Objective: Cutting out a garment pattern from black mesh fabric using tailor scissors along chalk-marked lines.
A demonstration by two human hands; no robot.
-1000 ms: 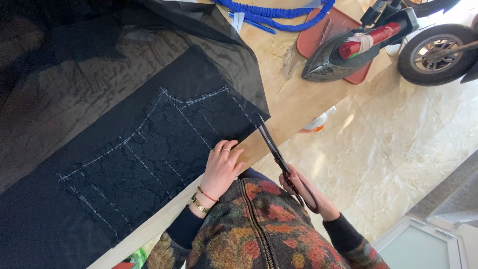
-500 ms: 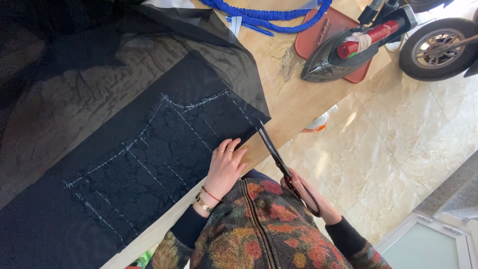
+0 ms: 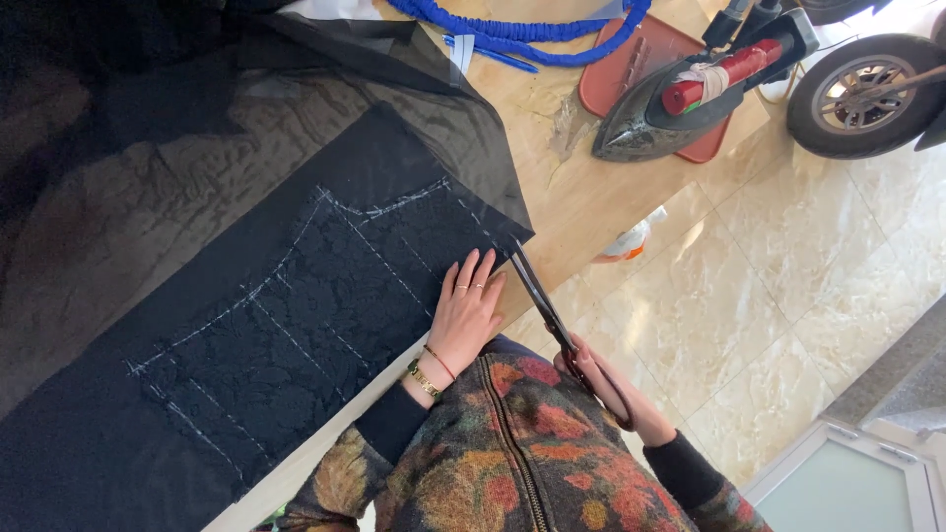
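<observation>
Wooden worktable (image 3: 581, 197): runs diagonally through the view, most of it covered; bare strip along its near edge and far end.

Black lace fabric (image 3: 296, 325): largest item on the table, laid flat, chalk lines (image 3: 374, 212) drawn across it as a grid and outline. Judged spread flat so the marks stay true under the blades. A sheer black layer (image 3: 443, 118) lies partly over its far corner and over the dark cloth beyond.

Heavy iron (image 3: 680, 103): parked on a reddish mat (image 3: 631, 74) at the table's far end, well apart from the cloth, presumably so heat stays off the work. Blue cord (image 3: 512, 25) is coiled beside it. A wheel (image 3: 867, 94) stands on the marble floor (image 3: 749, 296) past the table.

Left hand (image 3: 465, 315): palm down on the lace near its corner edge, fingers spread and extended flat, gripping nothing. It presses the cloth to the table just beside the blades; judged a hold-down against shifting.

Right hand (image 3: 601, 379): off the table edge, close to the body, fingers closed through the handle loops of the scissors (image 3: 542, 300). The long blades point up toward the lace corner, tips touching or at the fabric edge by the left fingertips; blades look nearly closed, exact gap not resolvable.
</observation>
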